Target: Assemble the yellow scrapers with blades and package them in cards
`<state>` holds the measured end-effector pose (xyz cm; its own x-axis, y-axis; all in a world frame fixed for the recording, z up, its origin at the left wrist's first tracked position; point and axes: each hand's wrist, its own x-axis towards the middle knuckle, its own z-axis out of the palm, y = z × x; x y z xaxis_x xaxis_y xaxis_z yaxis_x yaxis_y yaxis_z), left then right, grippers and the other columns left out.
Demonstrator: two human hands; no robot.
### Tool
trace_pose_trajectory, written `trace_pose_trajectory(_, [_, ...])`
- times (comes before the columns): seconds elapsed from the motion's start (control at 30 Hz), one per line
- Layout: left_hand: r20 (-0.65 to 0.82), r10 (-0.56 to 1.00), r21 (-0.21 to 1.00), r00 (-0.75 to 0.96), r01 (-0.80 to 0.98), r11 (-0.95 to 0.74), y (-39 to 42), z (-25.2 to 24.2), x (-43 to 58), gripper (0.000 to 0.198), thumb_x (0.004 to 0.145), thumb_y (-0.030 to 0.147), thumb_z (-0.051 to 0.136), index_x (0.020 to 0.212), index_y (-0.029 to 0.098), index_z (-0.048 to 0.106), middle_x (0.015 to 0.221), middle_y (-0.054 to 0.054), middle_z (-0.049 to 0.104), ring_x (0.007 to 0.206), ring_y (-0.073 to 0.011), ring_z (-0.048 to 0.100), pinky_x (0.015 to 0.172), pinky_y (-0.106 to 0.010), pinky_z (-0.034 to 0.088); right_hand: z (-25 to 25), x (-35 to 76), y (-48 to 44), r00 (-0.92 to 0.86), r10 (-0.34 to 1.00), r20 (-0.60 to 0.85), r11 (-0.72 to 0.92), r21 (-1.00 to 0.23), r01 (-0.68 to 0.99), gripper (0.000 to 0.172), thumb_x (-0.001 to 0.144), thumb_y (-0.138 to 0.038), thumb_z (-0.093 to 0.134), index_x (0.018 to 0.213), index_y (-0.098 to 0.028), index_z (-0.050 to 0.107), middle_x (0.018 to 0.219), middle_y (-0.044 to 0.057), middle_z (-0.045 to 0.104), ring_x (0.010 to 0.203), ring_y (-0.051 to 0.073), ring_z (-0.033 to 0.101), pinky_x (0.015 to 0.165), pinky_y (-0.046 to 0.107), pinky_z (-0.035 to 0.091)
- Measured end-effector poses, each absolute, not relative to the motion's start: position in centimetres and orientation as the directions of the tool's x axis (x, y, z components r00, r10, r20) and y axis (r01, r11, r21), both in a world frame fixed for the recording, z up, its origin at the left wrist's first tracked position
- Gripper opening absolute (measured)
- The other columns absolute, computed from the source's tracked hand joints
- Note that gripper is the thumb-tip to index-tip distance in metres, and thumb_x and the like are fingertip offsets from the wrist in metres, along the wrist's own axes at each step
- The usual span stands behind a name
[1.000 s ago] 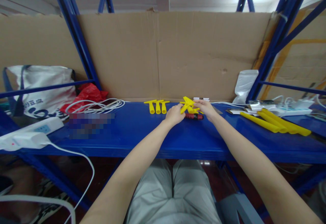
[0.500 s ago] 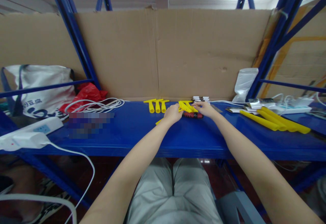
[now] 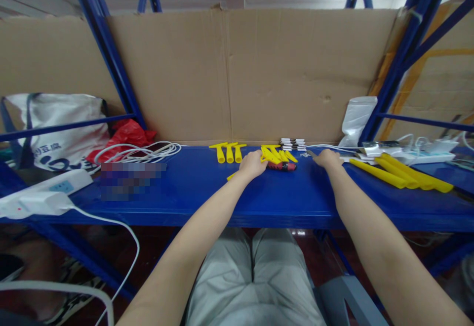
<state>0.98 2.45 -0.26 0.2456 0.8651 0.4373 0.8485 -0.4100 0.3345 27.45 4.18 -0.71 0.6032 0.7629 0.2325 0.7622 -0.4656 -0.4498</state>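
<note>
My left hand [image 3: 253, 164] is closed around the end of a yellow plastic part [image 3: 270, 156], low over the blue table. Several small yellow wedge-like pieces [image 3: 284, 156] lie just right of it, behind a red-and-black tool [image 3: 282, 166] whose kind I cannot tell. My right hand [image 3: 328, 158] is at the table farther right, fingers curled down. A thin greyish tip [image 3: 312, 154] shows at its fingertips; the rest is hidden under the hand. Tiny metallic bits [image 3: 305, 154] lie beside it. Another yellow piece [image 3: 231, 176] pokes out left of my left hand.
Three yellow T-shaped parts [image 3: 229, 153] stand in a row at the back. White-and-black packets [image 3: 292, 144] lie behind the tool. Long yellow tubes [image 3: 405, 173] and a white power strip [image 3: 425, 158] are on the right. Coiled white cable [image 3: 155, 152] and another power strip [image 3: 48, 192] occupy the left.
My right hand has left the yellow pieces and moved right, down to the tabletop beside the tiny metallic bits. My left hand keeps its hold on the yellow part, nearly unmoved.
</note>
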Motion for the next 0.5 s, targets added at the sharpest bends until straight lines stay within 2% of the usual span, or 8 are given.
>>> trace_pose_trajectory(0.2, [0.432, 0.865, 0.321, 0.254, 0.853, -0.411, 2.4, -0.2, 1.0, 0.025, 0.078, 0.033, 0.059, 0.098, 0.019, 0.066, 0.100, -0.011, 0.069, 0.099, -0.0270, 0.063, 0.082, -0.034, 0.048, -1.5, 28.2, 4.8, 0.639, 0.741, 0.208, -0.513, -0.439, 0.738, 0.037, 0.069, -0.024, 0.069, 0.104, -0.013, 0.064, 0.117, 0.024, 0.057, 0.118, 0.037, 0.048, 0.095, 0.058, 0.035])
trace_pose_trajectory(0.37, [0.434, 0.863, 0.325, 0.257, 0.849, -0.416, 2.4, -0.2, 1.0, 0.025, 0.079, 0.032, 0.059, 0.099, 0.018, 0.065, 0.101, -0.012, 0.069, 0.098, -0.0278, 0.063, 0.082, -0.036, 0.048, -1.8, 28.5, 4.8, 0.665, 0.705, 0.247, -0.497, -0.497, 0.711, 0.032, 0.070, -0.026, 0.069, 0.099, -0.016, 0.067, 0.115, 0.022, 0.060, 0.114, 0.037, 0.050, 0.093, 0.056, 0.037])
trace_pose_trajectory(0.5, [0.431, 0.864, 0.329, 0.260, 0.846, -0.419, 2.5, -0.2, 1.0, 0.024, 0.079, 0.031, 0.059, 0.099, 0.019, 0.065, 0.102, -0.012, 0.068, 0.100, -0.0273, 0.063, 0.082, -0.035, 0.048, -2.0, 28.6, 4.8, 0.686, 0.686, 0.242, -0.525, -0.488, 0.698, 0.033, 0.072, -0.030, 0.067, 0.100, -0.012, 0.067, 0.113, 0.024, 0.059, 0.113, 0.036, 0.050, 0.092, 0.054, 0.038])
